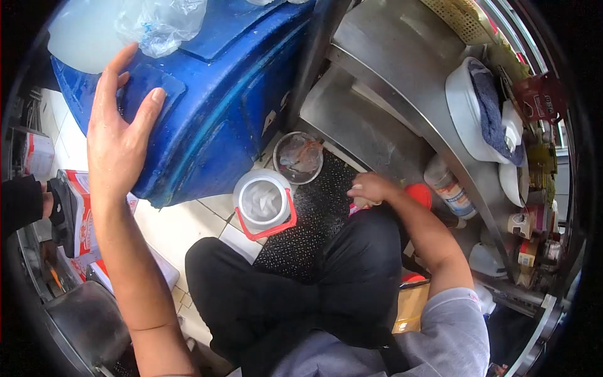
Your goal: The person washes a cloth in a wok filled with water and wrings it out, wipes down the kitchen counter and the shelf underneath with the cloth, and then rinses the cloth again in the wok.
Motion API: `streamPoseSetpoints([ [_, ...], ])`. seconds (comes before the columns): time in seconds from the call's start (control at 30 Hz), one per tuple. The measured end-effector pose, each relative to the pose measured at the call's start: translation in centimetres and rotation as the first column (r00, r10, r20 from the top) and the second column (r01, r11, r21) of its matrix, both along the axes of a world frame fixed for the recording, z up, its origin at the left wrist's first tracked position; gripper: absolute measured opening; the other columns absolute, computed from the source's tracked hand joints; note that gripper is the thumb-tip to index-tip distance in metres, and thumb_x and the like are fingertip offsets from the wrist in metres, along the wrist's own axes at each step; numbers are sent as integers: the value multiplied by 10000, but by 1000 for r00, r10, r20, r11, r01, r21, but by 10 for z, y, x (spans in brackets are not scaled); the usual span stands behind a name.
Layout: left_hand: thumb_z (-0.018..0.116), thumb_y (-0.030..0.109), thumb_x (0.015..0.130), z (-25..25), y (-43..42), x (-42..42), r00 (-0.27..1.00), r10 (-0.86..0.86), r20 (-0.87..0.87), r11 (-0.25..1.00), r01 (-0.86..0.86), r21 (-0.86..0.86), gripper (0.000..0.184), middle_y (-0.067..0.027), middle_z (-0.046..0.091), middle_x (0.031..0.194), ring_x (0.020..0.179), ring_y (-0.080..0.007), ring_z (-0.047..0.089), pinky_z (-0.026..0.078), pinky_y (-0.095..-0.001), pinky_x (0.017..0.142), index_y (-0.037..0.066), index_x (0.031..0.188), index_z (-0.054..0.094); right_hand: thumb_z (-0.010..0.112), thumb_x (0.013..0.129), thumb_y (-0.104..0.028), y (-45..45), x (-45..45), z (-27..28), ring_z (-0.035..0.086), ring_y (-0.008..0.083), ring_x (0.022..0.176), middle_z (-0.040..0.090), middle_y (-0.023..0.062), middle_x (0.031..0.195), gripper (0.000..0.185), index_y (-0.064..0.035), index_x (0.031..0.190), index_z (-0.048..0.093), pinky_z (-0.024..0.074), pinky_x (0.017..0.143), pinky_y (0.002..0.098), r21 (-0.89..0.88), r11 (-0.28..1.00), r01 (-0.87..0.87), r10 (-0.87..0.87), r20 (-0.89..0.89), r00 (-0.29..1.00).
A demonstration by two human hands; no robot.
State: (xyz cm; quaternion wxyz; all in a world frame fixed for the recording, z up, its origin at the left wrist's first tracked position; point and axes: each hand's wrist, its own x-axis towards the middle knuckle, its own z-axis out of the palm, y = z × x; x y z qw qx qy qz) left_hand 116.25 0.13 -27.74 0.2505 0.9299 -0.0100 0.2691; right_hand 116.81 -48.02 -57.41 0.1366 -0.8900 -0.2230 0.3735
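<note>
My left hand has its thumb and fingers spread at the edge of a large blue plastic container. Its fingertips are near a whitish translucent tub and a clear plastic bag; contact is unclear. Low down by my knee, my right hand is closed, with something pale and pinkish showing under the fingers that I cannot make out. Between my hands, on the floor, a white bucket has a red handle hanging at its front. Behind it, a round bowl holds pinkish-brown contents.
A black speckled mat covers part of the tiled floor. Steel shelving runs along the right, with a white basin, a dark blue cloth and a large labelled jar. At left, another person's black shoe is beside red-and-white boxes.
</note>
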Motion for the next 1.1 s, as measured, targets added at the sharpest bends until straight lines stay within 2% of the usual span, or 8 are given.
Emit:
streamPoseSetpoints([
  [0.07, 659, 303, 880, -1, -3, 1, 1000, -9, 4, 1000, 9, 19, 558, -182, 580, 1343, 1226, -358, 560, 436, -448, 1041, 127, 1393, 527, 638, 895, -450, 29, 8, -7, 679, 350, 950, 710, 178, 996, 407, -50, 859, 702, 513, 791, 463, -61, 995, -81, 62, -265, 962],
  [0.17, 649, 290, 892, 0, -6, 0, 1000, 13, -1, 998, -13, 67, 542, -173, 589, 1331, 1220, -348, 562, 432, -433, 1041, 121, 1392, 524, 674, 878, -365, 61, 4, -26, 673, 366, 973, 700, 184, 1068, 399, -107, 1181, 644, 516, 837, 469, -46, 979, -199, 186, -208, 960],
  [0.23, 641, 284, 901, 0, -7, 1, 1000, -3, -6, 998, 3, 68, 528, -162, 594, 1325, 1219, -326, 561, 428, -417, 1041, 112, 1387, 525, 701, 842, -263, 73, -1, -39, 665, 383, 1008, 678, 208, 1114, 703, -191, 1470, 393, 511, 894, 469, 225, 974, 19, 5, -108, 994],
  [0.3, 634, 281, 907, -1, -6, 2, 1000, -7, -22, 997, 9, 72, 520, -157, 594, 1326, 1221, -314, 559, 426, -411, 1042, 105, 1384, 526, 702, 827, -234, 80, 2, -73, 660, 392, 1023, 671, 220, 1118, 790, -212, 1511, 308, 505, 914, 469, 261, 962, 78, -37, -159, 987],
  [0.4, 616, 289, 919, -6, -4, 2, 1000, 2, -19, 996, 0, 90, 511, -149, 585, 1345, 1240, -297, 546, 417, -409, 1052, 90, 1381, 525, 684, 810, -195, 87, 1, -103, 652, 407, 1039, 654, 247, 1122, 775, -195, 1498, 326, 502, 923, 475, 313, 931, 190, -122, -223, 967],
  [0.57, 594, 386, 939, -12, 9, 5, 999, -22, -27, 989, 26, 143, 543, -153, 558, 1381, 1283, -324, 521, 402, -436, 1087, 131, 1412, 513, 638, 834, -218, 78, -30, -109, 653, 412, 985, 670, 245, 1022, 477, -126, 1291, 535, 506, 860, 495, 287, 932, 221, -233, 10, 972],
  [0.87, 576, 330, 988, -12, 21, 6, 994, -99, -53, 976, 107, 190, 529, -119, 512, 1445, 1348, -271, 445, 325, -396, 1143, 86, 1447, 477, 642, 836, -226, 13, -64, -23, 647, 349, 843, 652, 147, 872, 239, -114, 1047, 648, 517, 733, 463, 195, 981, 19, -67, 241, 968],
  [1.1, 539, 414, 999, -48, 51, 13, 991, -130, -18, 965, 130, 228, 554, -166, 506, 1446, 1342, -286, 477, 334, -402, 1145, 97, 1451, 484, 649, 808, -190, 12, -43, 49, 662, 357, 901, 673, 163, 944, 257, -91, 1045, 662, 518, 811, 435, 377, 916, 136, -287, 379, 880],
])
